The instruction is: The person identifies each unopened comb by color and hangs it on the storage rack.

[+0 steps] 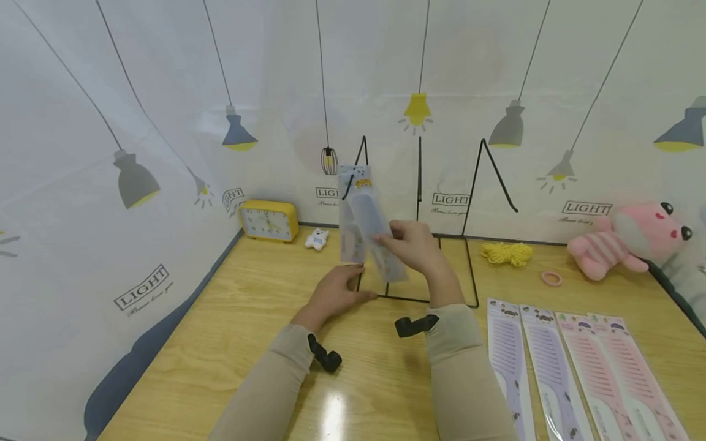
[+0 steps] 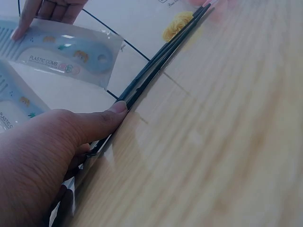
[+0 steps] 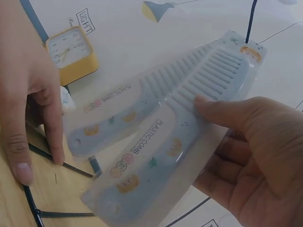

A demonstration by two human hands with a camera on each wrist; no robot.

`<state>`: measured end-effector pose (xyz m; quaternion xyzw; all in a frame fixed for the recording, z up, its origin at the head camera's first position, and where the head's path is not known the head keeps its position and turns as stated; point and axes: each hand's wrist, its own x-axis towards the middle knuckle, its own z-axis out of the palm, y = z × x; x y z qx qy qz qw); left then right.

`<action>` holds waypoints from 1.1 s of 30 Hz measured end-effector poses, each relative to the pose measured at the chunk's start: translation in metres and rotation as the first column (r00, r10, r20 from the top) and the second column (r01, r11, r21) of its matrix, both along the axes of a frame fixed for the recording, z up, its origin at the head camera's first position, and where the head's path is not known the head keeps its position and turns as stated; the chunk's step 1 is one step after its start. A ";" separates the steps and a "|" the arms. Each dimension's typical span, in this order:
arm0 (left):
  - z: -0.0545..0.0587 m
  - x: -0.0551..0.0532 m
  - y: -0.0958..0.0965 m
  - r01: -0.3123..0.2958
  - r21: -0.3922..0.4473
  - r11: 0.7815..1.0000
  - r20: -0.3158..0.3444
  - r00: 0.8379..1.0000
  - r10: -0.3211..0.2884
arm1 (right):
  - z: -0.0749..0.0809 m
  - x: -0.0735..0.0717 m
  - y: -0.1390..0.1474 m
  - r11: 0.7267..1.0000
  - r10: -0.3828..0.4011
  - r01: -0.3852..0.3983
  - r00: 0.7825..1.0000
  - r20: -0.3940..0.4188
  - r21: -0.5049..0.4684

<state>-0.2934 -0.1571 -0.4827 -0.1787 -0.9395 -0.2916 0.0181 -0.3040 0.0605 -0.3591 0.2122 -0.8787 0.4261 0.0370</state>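
Note:
In the head view my right hand (image 1: 410, 245) pinches a packaged light-blue plastic comb (image 1: 371, 214), thumb on its front and fingers behind. The comb tilts, its top end at the left hook of a black wire rack (image 1: 472, 190). Behind it a second packaged blue comb (image 3: 111, 113) hangs from that same hook, partly covered by the first in the right wrist view. My left hand (image 1: 333, 291) grips the rack's base at its front left corner; the left wrist view shows the thumb (image 2: 106, 120) over the wire and the other fingers partly hidden below.
Several packaged combs, purple (image 1: 507, 349) and pink (image 1: 592, 355), lie at the right front. A yellow clock (image 1: 268, 220) and small white bear figure (image 1: 317, 239) stand at left. Yellow cord (image 1: 506, 253), a pink ring (image 1: 551, 278) and a pink plush toy (image 1: 629, 239) are at right.

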 end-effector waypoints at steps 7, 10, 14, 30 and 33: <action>0.002 0.000 0.000 0.008 -0.015 1.000 0.008 1.000 -0.008 | -0.008 -0.006 -0.006 0.994 -0.102 0.101 0.995 -0.009 -0.052; 0.004 0.002 0.000 0.001 -0.014 1.000 0.006 1.000 -0.001 | -0.011 -0.008 -0.009 0.990 -0.128 0.126 0.991 -0.027 -0.066; 0.004 0.003 0.000 -0.007 -0.006 1.000 0.001 1.000 0.007 | -0.016 -0.009 -0.013 0.982 -0.171 0.168 0.985 -0.031 -0.086; 0.006 0.004 0.002 -0.014 0.008 1.000 0.018 1.000 0.014 | -0.021 -0.009 -0.026 0.985 -0.148 0.148 0.989 0.006 -0.093; 0.006 0.003 0.003 -0.006 0.012 1.000 0.004 1.000 0.006 | -0.021 -0.010 -0.025 0.986 -0.142 0.143 0.990 0.010 -0.085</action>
